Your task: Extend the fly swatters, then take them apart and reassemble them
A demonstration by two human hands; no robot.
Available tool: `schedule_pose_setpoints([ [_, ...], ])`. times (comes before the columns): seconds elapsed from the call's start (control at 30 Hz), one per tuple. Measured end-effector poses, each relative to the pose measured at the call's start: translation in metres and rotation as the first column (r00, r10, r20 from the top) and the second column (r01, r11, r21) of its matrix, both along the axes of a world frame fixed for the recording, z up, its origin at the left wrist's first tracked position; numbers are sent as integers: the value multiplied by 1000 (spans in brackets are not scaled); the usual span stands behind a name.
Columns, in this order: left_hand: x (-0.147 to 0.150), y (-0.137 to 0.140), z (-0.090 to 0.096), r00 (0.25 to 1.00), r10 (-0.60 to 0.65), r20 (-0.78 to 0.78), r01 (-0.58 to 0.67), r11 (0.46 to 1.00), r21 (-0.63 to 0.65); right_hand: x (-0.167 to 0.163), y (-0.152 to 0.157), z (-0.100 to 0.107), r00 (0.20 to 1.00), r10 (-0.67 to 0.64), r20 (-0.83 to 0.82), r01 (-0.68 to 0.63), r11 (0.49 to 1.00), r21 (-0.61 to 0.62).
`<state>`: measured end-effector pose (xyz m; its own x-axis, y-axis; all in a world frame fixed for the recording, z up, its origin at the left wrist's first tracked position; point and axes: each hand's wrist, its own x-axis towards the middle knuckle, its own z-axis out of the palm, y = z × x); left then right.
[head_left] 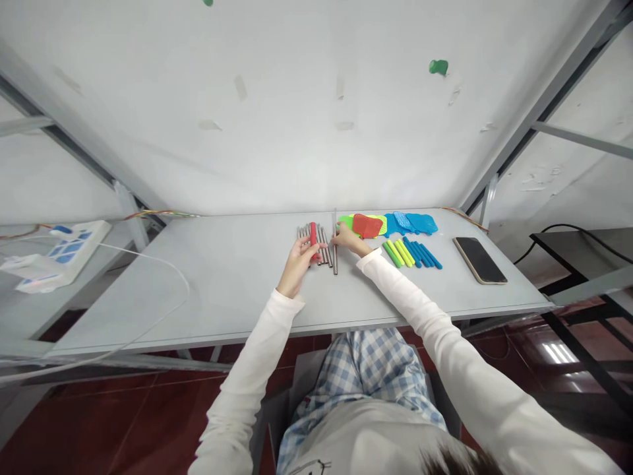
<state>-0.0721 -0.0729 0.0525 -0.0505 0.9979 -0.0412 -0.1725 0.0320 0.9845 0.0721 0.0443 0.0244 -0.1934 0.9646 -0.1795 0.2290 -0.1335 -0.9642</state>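
Note:
My left hand is closed around a red stick-like handle, holding it over a group of thin metal rods on the table. Just to the right, the fingers of my right hand pinch a single metal rod, which points away from me. Beyond my right hand lie flat perforated plastic paddles that look like fly swatter heads: green, yellow, a red one and several blue ones. In front of them is a row of coloured handles: green, yellow and blue.
A phone lies on the right of the grey table. At the far left a white power strip rests on another surface, with a white cable looping over the table's left side. A white wall stands behind.

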Motion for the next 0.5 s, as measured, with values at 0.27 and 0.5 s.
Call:
schedule_pose_setpoints([
  [0.27,11,11,-11,998,42,-40,-41,999,35,7,0,-3,967,-49,249,13,989,144],
  [0.5,22,25,-22,982,118,-145,-110,992,66,11,-7,5,936,-106,336,-1,953,304],
])
